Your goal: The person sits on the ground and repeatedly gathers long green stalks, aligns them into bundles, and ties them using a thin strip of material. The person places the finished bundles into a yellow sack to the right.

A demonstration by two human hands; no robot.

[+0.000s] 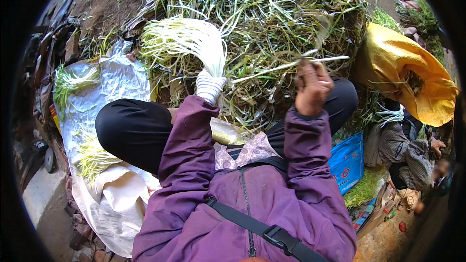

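My left hand (210, 85), in a white and grey striped glove, grips a thick bunch of blanched allium shoots (204, 43) by the white stems. Their pale yellow leaves fan out up and to the left. On the right, my bare right hand (314, 89) pinches a white shoot (329, 59) between thumb and fingers; a thin end of it reaches left toward the bunch. Something blurred by motion shows just above those fingers. Both hands are over a large heap of green and withered leaves (276, 18), in front of my crossed legs.
At left, a white plastic sheet (125, 76) carries a greenish bunch (78, 82) and a yellow bunch (96, 154). A yellow woven sack (411, 62) lies at right, above a blue printed bag (347, 163). Another person (407, 153) in a checked garment sits at far right.
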